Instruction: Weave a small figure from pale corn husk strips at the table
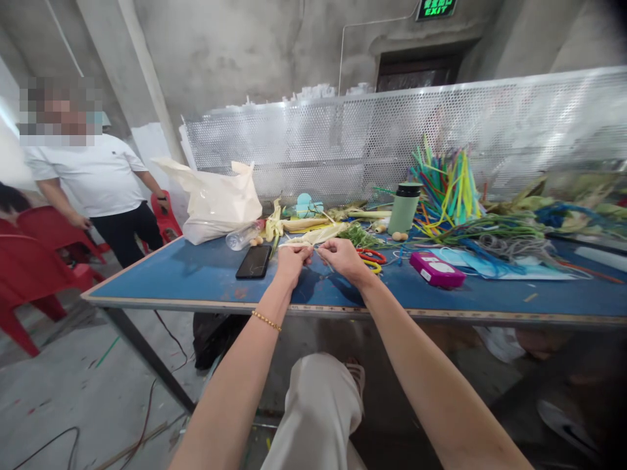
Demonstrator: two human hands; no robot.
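Above the front part of the blue table point(186, 267), my two hands work close together. My left hand point(294, 258) is closed, its fingers pinching a pale strip that looks like corn husk point(298, 241). A little to the right, my right hand point(343, 256) is pinched too; what lies between its fingertips is too small to make out. Just behind the hands lies a broader pale husk point(323, 234). Beside my right hand are red-handled scissors point(371, 254) and a yellow loop point(372, 266). A black phone point(253, 262) lies left of my left hand.
A cream bag point(220, 202) and a clear bottle point(240, 238) stand at the left. Rightward are a green flask point(405, 209), a purple box point(437, 270), coloured strips point(453, 189) and tangled cords point(504, 235). A perforated metal screen point(313, 143) runs behind. A person point(98, 176) stands left.
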